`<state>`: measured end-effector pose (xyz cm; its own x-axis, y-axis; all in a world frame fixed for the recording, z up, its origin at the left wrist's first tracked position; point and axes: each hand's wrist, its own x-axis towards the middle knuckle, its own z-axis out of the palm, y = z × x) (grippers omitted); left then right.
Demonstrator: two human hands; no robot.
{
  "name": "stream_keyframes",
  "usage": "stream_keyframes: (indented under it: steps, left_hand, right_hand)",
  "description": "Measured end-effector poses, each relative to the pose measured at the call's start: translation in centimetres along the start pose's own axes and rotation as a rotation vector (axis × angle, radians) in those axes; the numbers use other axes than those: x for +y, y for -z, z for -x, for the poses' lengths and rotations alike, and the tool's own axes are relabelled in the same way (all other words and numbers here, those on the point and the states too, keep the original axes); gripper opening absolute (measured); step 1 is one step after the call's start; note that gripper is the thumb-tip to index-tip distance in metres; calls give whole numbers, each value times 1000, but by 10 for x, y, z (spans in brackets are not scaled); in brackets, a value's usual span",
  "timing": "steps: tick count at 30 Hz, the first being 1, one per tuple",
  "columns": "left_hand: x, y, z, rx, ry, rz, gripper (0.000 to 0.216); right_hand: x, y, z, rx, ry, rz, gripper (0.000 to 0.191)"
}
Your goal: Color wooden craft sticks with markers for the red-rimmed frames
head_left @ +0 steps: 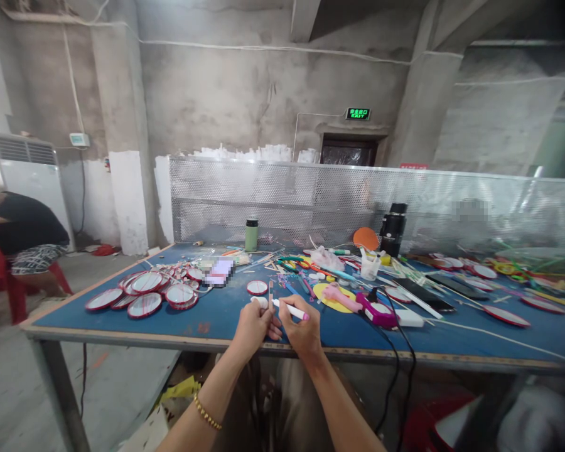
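My left hand (253,326) is closed around a small narrow stick (271,294) that stands up from the fingers. A small white piece (258,302) shows at the same fingers; its kind is unclear. In a pen grip, my right hand (306,328) holds a white marker (292,310) with a pink end. The marker's tip points left and is at or very near the stick; contact cannot be made out. Just beyond both hands, a white disc with a red rim (257,287) lies flat on the blue table (207,323).
Red-rimmed discs (144,306) are heaped at left beside a phone (220,271). A magenta tool with a black cord (379,312) lies right, near a yellow disc (327,301). Behind stand a green bottle (251,236) and black flask (393,231). A person (26,223) sits far left.
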<state>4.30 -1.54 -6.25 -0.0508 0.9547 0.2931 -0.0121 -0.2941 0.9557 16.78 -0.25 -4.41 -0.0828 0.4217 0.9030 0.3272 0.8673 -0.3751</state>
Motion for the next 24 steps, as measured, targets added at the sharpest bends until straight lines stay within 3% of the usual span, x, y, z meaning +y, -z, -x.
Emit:
stream_keyframes:
  steps: [9, 17, 24]
  left_hand:
    - [-1, -1, 0, 30, -20, -13, 32]
    - [-4, 1, -2, 20, 26, 20, 28]
    - [-2, 1, -1, 5, 9, 9, 30]
  right_hand:
    - [2, -1, 0, -46, 0, -9, 16]
    - [-2, 1, 0, 76, -30, 32, 18]
    - [-1, 0, 0, 21, -1, 28, 17]
